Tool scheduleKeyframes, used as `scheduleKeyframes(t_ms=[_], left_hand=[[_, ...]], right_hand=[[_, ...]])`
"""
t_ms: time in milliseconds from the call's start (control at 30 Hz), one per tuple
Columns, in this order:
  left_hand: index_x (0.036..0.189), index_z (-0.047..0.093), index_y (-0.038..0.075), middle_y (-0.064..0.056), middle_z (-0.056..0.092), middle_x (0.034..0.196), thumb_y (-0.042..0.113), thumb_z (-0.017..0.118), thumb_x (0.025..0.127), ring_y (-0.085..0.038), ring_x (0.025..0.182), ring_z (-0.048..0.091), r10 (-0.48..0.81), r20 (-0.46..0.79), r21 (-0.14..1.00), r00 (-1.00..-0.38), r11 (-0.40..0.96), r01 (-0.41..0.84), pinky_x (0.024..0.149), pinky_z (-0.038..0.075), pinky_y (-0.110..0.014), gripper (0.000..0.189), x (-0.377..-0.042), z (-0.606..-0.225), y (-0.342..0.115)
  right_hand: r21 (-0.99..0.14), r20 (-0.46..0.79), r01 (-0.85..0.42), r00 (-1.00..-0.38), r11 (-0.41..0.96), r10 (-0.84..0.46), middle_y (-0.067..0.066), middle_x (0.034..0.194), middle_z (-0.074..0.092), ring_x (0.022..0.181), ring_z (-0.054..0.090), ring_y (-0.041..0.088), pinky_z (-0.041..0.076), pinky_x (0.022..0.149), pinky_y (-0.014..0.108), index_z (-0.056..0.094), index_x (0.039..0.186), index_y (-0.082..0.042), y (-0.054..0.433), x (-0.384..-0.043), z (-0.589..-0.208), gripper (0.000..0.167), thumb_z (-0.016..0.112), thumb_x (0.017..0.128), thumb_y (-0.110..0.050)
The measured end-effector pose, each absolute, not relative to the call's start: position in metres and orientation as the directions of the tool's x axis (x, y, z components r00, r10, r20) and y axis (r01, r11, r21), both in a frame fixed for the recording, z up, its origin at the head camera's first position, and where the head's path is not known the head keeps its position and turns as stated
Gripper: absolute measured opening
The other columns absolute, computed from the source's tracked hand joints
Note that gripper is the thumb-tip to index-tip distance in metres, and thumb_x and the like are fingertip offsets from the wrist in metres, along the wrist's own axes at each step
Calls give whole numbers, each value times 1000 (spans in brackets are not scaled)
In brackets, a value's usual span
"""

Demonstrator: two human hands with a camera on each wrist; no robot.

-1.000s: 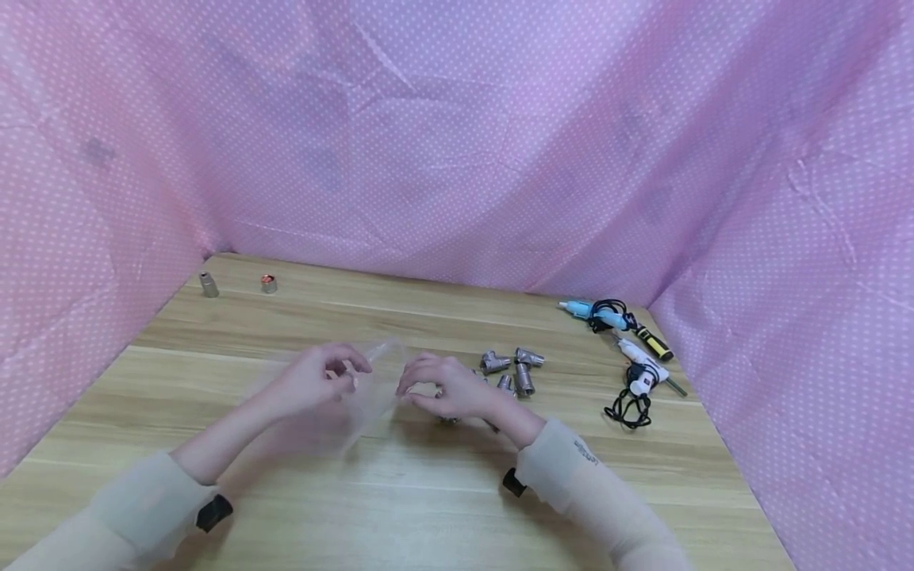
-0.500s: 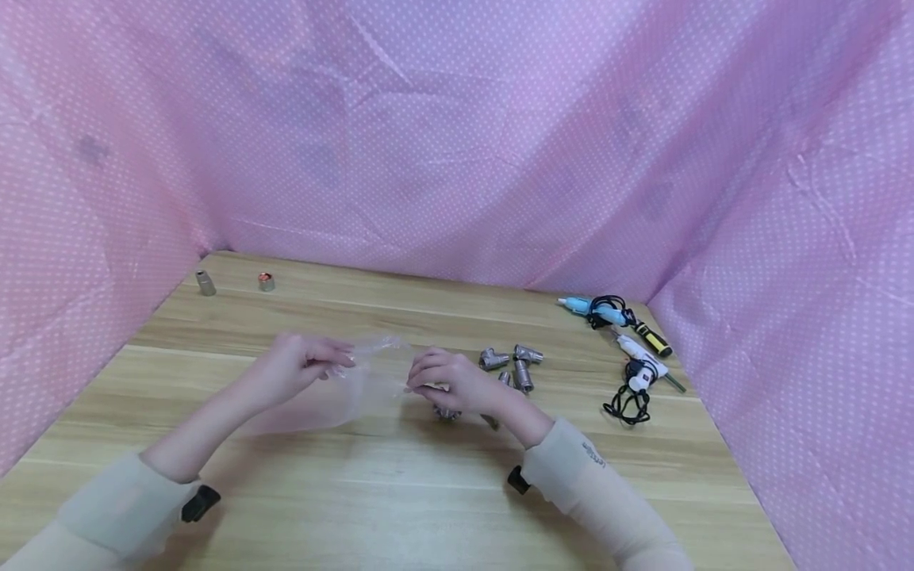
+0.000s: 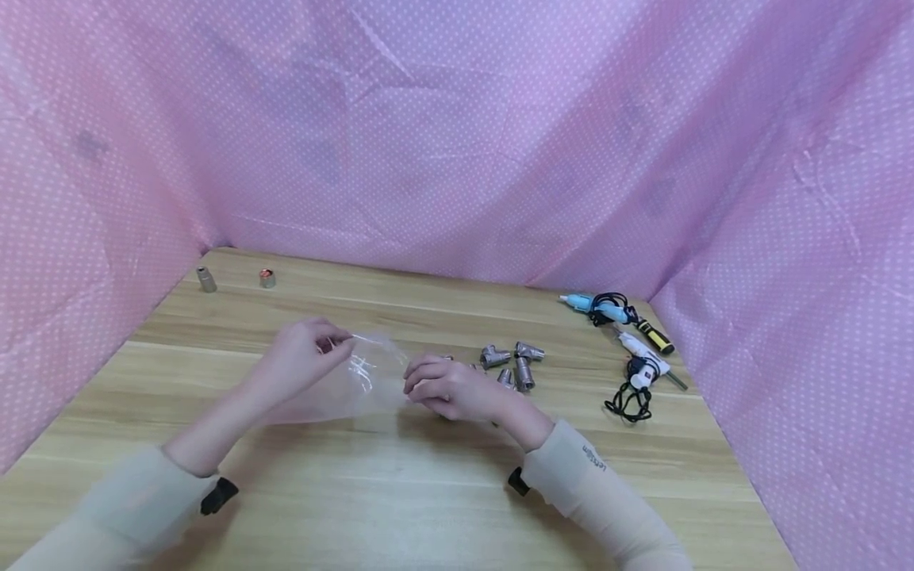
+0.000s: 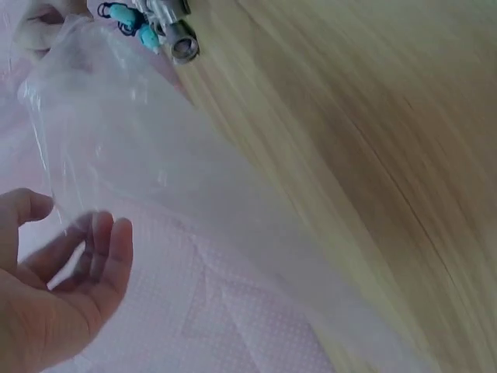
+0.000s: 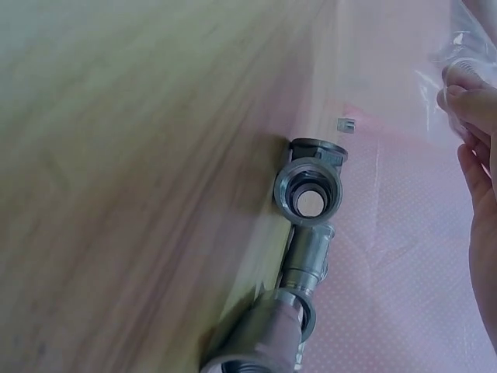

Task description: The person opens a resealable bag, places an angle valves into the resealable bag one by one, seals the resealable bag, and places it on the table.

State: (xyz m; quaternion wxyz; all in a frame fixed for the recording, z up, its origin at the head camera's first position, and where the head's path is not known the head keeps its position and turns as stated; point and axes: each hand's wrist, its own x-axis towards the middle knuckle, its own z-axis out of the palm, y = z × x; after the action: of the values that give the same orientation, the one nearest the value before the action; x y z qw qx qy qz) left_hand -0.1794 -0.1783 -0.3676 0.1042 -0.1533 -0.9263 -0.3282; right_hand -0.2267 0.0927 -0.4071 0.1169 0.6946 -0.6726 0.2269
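Observation:
Between my hands hangs a clear plastic bag, its rim lifted off the wooden table. My left hand pinches the rim at the left between thumb and fingertips. On the opposite side my right hand grips the bag's edge with curled fingers; the right wrist view shows the film bunched at its fingertips. Just beyond and beside the right hand lie several silver metal pipe fittings, some partly hidden by it. One round-mouthed fitting faces the right wrist camera. Whether anything is inside the bag's lower part cannot be seen.
Two small metal fittings stand at the back left, a tall one and a short one. At the right lie a blue tool with a coiled black cord, a yellow-black handle and a white corded tool. Pink dotted cloth encloses the table.
My left hand first moved left, then slightly up and back right. The bag has spread wider between the hands. My right hand has shifted only slightly.

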Motion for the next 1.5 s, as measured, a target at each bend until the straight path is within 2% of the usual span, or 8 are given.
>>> scheduleKeyframes(t_ms=[200,367,467,633,800,1033,1233,1500], left_hand=[[74,69,9,-4,64,76,49,67,81,-18,67,56,89,279,548,-956,803,235,58,46,-30,41,-180,-370,-163],[65,61,9,-6,58,72,25,70,79,-18,62,52,86,276,525,-957,821,225,53,43,-29,23,-181,-370,-157],[77,67,7,-9,63,84,5,66,73,-17,67,55,149,269,557,-951,782,280,57,45,-28,5,-183,-373,-159],[107,70,7,-13,62,118,-7,59,75,-7,57,48,358,263,542,-896,713,444,51,42,-22,37,-187,-378,-168],[127,61,8,-9,47,141,-9,54,79,0,47,39,506,235,576,-830,615,538,41,37,-18,51,-189,-381,-176],[134,54,11,-6,51,138,-4,58,78,-7,63,46,488,241,701,-839,510,498,50,41,-20,58,-187,-382,-175],[137,48,6,-12,47,141,-6,57,77,-7,62,45,470,223,758,-854,468,455,53,41,-20,63,-187,-385,-170],[142,40,4,-14,41,145,-9,56,72,-2,54,33,547,259,738,-796,420,529,49,35,-20,73,-186,-389,-176]], right_hand=[[-116,473,-991,9,-72,-881,6,99,68,111,56,21,39,104,24,72,91,-6,92,-228,-408,13,63,84,1],[-101,478,-991,24,-82,-878,6,98,68,109,58,23,39,103,24,72,90,-6,91,-229,-409,13,63,83,1],[-111,464,-992,4,-63,-886,6,100,68,109,58,24,39,104,23,72,91,-6,92,-229,-409,13,63,84,0],[-180,452,-984,-81,-2,-888,5,103,68,111,56,22,38,104,22,72,94,-6,97,-230,-408,13,64,85,-2],[-212,474,-977,-97,-6,-875,7,102,69,111,57,21,39,104,23,72,93,-4,99,-232,-410,11,65,84,-2],[-159,452,-987,-78,6,-889,5,102,69,112,56,20,38,104,23,73,92,-8,97,-229,-414,15,65,82,1],[-64,450,-998,-28,-1,-892,1,101,68,111,56,19,36,106,24,73,92,-10,94,-226,-417,15,65,83,-2],[-120,437,-992,-79,29,-896,5,103,69,112,56,20,38,104,22,72,95,-8,97,-227,-416,16,66,82,0]])
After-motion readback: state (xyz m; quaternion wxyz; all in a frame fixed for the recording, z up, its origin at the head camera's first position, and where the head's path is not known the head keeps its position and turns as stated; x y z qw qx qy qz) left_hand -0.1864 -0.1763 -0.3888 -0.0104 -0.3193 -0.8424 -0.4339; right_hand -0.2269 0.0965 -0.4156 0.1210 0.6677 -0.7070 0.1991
